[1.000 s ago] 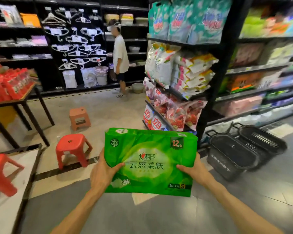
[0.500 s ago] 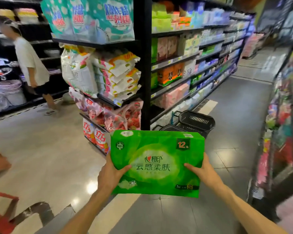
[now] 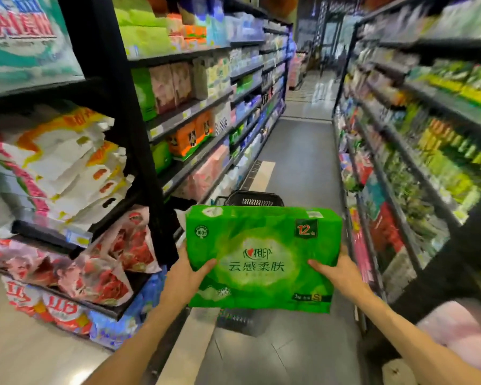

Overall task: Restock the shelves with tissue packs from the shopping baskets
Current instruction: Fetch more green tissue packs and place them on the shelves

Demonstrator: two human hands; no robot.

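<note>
A large green tissue pack [image 3: 261, 257] with white lettering and a "12" label is held up in front of me at chest height. My left hand [image 3: 188, 276] grips its left edge with the thumb on the front. My right hand [image 3: 338, 273] grips its right edge the same way. Behind and below the pack stand black shopping baskets [image 3: 254, 200] on the aisle floor, mostly hidden by the pack. Shelves of tissue packs [image 3: 195, 107] run along the left side of the aisle.
An end rack of detergent bags [image 3: 64, 173] stands close on my left. A second long shelf unit [image 3: 417, 151] lines the right side. The grey aisle floor [image 3: 300, 151] runs ahead between them. A pale pink pack [image 3: 461, 337] sits at lower right.
My view has swung right, from the open area with stools and a person to straight down the aisle. The green pack stays held in both hands.
</note>
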